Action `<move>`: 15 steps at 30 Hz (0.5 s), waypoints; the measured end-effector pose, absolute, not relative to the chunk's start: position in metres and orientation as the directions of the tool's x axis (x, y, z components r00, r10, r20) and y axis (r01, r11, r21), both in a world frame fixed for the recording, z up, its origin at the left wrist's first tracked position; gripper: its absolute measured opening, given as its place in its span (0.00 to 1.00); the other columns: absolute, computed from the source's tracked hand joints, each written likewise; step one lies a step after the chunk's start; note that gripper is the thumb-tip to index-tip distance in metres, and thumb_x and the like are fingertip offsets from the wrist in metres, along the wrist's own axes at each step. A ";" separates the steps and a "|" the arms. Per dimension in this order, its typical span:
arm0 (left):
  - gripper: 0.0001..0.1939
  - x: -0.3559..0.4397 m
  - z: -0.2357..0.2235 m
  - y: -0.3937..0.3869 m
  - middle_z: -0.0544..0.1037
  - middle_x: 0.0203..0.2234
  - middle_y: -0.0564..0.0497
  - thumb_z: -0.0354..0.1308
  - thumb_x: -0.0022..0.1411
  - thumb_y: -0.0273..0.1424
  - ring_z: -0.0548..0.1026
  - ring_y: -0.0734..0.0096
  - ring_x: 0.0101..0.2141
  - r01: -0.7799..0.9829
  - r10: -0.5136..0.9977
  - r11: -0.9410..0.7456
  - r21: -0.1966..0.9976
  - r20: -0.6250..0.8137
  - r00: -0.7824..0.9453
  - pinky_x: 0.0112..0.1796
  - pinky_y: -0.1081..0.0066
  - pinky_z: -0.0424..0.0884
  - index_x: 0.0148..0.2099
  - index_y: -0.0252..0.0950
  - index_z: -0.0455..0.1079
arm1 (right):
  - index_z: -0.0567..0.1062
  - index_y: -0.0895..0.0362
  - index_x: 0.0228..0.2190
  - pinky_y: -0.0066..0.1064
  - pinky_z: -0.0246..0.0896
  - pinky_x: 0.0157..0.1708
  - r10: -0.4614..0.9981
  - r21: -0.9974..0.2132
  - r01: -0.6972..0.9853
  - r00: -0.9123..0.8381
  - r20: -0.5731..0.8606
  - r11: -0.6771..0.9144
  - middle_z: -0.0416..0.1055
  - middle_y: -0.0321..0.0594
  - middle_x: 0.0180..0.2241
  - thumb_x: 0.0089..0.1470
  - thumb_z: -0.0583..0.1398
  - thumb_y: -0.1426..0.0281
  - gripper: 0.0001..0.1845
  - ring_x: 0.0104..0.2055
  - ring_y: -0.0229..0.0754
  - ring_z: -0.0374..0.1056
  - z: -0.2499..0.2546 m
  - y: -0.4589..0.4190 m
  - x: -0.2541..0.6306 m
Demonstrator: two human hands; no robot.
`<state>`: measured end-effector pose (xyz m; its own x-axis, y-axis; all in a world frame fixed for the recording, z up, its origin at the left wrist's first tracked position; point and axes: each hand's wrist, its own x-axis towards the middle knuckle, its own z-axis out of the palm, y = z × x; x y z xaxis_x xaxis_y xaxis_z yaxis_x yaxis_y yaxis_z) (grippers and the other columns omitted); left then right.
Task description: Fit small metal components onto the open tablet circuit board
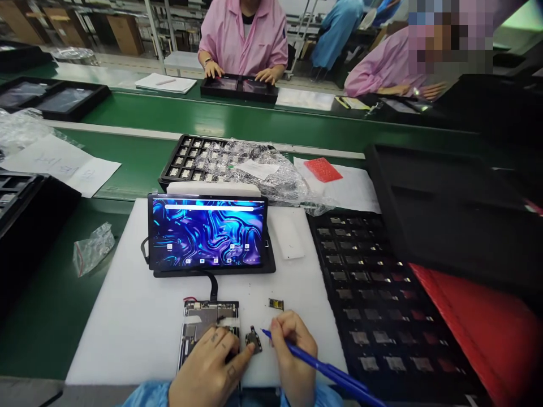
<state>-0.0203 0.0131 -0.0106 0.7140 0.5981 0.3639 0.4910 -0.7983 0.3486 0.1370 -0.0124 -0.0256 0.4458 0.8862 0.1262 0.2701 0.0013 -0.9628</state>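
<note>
My left hand (212,362) lies over the lower part of an opened device with exposed circuitry (203,319). Its fingers are bent, and the thumb reaches right to press the edge of a small dark electronic module (253,340) on the white mat. My right hand (294,356) grips a blue pen (328,370), whose tip points left, just beside that module. A small yellow and black part (276,304) lies above my right fingertips. Behind the device, a tablet screen (207,232) stands lit with a blue and purple picture; a black ribbon cable (213,287) runs down to the device.
On the right is a black compartment tray (365,294) of small parts, beside a red sheet (479,333). Another parts tray (182,161), partly under clear plastic wrap (271,169), stands behind the tablet. A plastic bag (95,249) lies left. Co-workers in pink (244,39) sit opposite.
</note>
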 end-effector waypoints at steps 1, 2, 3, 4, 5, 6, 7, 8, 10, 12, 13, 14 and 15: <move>0.17 -0.021 -0.008 0.014 0.71 0.22 0.50 0.40 0.69 0.24 0.71 0.69 0.23 0.477 0.593 -0.801 0.362 0.366 0.717 0.30 0.67 0.73 0.45 0.33 0.72 | 0.57 0.53 0.20 0.22 0.56 0.21 0.882 -0.979 0.204 0.463 0.091 -0.006 0.56 0.29 0.20 0.59 0.55 0.72 0.17 0.21 0.34 0.56 -0.025 -0.013 0.138; 0.18 -0.022 -0.006 0.014 0.72 0.23 0.50 0.40 0.69 0.24 0.72 0.69 0.24 0.463 0.589 -0.802 0.377 0.369 0.719 0.30 0.67 0.73 0.45 0.33 0.72 | 0.59 0.53 0.20 0.23 0.56 0.22 0.880 -0.991 0.137 0.470 0.064 -0.002 0.57 0.29 0.21 0.60 0.54 0.69 0.17 0.22 0.35 0.56 -0.025 -0.013 0.138; 0.18 -0.023 -0.004 0.015 0.73 0.23 0.49 0.39 0.69 0.24 0.72 0.68 0.24 0.448 0.585 -0.803 0.394 0.375 0.719 0.30 0.66 0.74 0.44 0.33 0.72 | 0.61 0.53 0.21 0.24 0.57 0.22 0.882 -0.998 0.068 0.469 0.040 0.009 0.58 0.30 0.21 0.62 0.52 0.66 0.17 0.22 0.35 0.57 -0.025 -0.013 0.139; 0.18 -0.024 -0.002 0.015 0.73 0.24 0.49 0.39 0.69 0.24 0.73 0.68 0.25 0.434 0.583 -0.802 0.410 0.382 0.717 0.31 0.66 0.74 0.44 0.33 0.71 | 0.62 0.53 0.23 0.25 0.57 0.23 0.885 -1.000 0.001 0.464 0.019 0.021 0.58 0.31 0.22 0.63 0.51 0.63 0.17 0.23 0.36 0.57 -0.026 -0.013 0.139; 0.17 -0.026 -0.001 0.014 0.74 0.24 0.48 0.40 0.69 0.24 0.73 0.67 0.26 0.420 0.583 -0.800 0.429 0.386 0.715 0.31 0.66 0.74 0.45 0.32 0.71 | 0.63 0.53 0.24 0.26 0.58 0.23 0.890 -0.998 -0.057 0.457 -0.002 0.027 0.59 0.31 0.23 0.63 0.49 0.59 0.18 0.23 0.36 0.58 -0.028 -0.014 0.139; 0.16 -0.028 -0.001 0.014 0.74 0.25 0.48 0.41 0.68 0.23 0.73 0.67 0.26 0.407 0.584 -0.795 0.450 0.387 0.713 0.31 0.66 0.74 0.45 0.31 0.71 | 0.63 0.53 0.25 0.27 0.58 0.23 0.896 -0.995 -0.100 0.443 -0.022 0.025 0.59 0.31 0.24 0.63 0.47 0.56 0.19 0.23 0.36 0.58 -0.029 -0.015 0.139; 0.15 -0.030 -0.002 0.014 0.74 0.25 0.47 0.42 0.67 0.22 0.72 0.67 0.26 0.396 0.590 -0.787 0.473 0.390 0.707 0.31 0.66 0.74 0.45 0.30 0.70 | 0.63 0.52 0.26 0.27 0.57 0.22 0.904 -0.992 -0.125 0.426 -0.041 0.014 0.59 0.31 0.23 0.62 0.46 0.53 0.21 0.22 0.36 0.57 -0.031 -0.017 0.140; 0.14 -0.033 -0.003 0.014 0.74 0.25 0.47 0.43 0.67 0.22 0.72 0.67 0.27 0.389 0.600 -0.776 0.497 0.390 0.699 0.31 0.66 0.74 0.45 0.30 0.70 | 0.64 0.52 0.27 0.26 0.56 0.20 0.913 -0.991 -0.137 0.404 -0.061 -0.005 0.58 0.30 0.21 0.61 0.45 0.50 0.22 0.20 0.36 0.56 -0.032 -0.019 0.141; 0.12 -0.039 -0.004 0.016 0.75 0.27 0.46 0.46 0.66 0.21 0.72 0.67 0.28 0.401 0.633 -0.748 0.529 0.386 0.671 0.31 0.67 0.73 0.46 0.29 0.70 | 0.66 0.53 0.27 0.24 0.51 0.16 0.925 -0.994 -0.103 0.371 -0.080 -0.045 0.55 0.26 0.16 0.60 0.46 0.49 0.23 0.16 0.34 0.52 -0.033 -0.023 0.143; 0.12 -0.047 -0.005 0.021 0.75 0.27 0.47 0.46 0.66 0.22 0.73 0.68 0.28 0.434 0.673 -0.718 0.544 0.385 0.632 0.31 0.68 0.73 0.46 0.31 0.69 | 0.69 0.54 0.29 0.23 0.52 0.15 0.941 -0.996 0.017 0.329 -0.077 -0.087 0.58 0.26 0.14 0.60 0.51 0.53 0.19 0.15 0.33 0.55 -0.032 -0.027 0.145; 0.12 -0.050 -0.005 0.024 0.76 0.27 0.47 0.46 0.66 0.22 0.73 0.68 0.28 0.440 0.690 -0.703 0.559 0.385 0.613 0.31 0.69 0.73 0.46 0.31 0.69 | 0.70 0.54 0.31 0.23 0.58 0.17 0.953 -0.989 0.105 0.295 -0.067 -0.102 0.64 0.29 0.16 0.60 0.53 0.56 0.15 0.17 0.34 0.61 -0.030 -0.029 0.147; 0.12 -0.053 -0.005 0.028 0.76 0.27 0.48 0.46 0.66 0.22 0.73 0.70 0.28 0.439 0.709 -0.685 0.582 0.390 0.588 0.30 0.70 0.73 0.46 0.32 0.69 | 0.72 0.54 0.33 0.24 0.64 0.22 0.965 -0.975 0.198 0.255 -0.052 -0.105 0.71 0.33 0.21 0.61 0.54 0.60 0.13 0.21 0.36 0.68 -0.029 -0.030 0.148; 0.12 -0.056 -0.005 0.030 0.76 0.26 0.49 0.47 0.66 0.22 0.74 0.70 0.27 0.432 0.729 -0.664 0.610 0.400 0.556 0.30 0.71 0.73 0.46 0.33 0.69 | 0.73 0.54 0.36 0.25 0.68 0.26 0.976 -0.956 0.280 0.217 -0.029 -0.090 0.75 0.36 0.26 0.61 0.54 0.62 0.11 0.25 0.38 0.72 -0.027 -0.032 0.149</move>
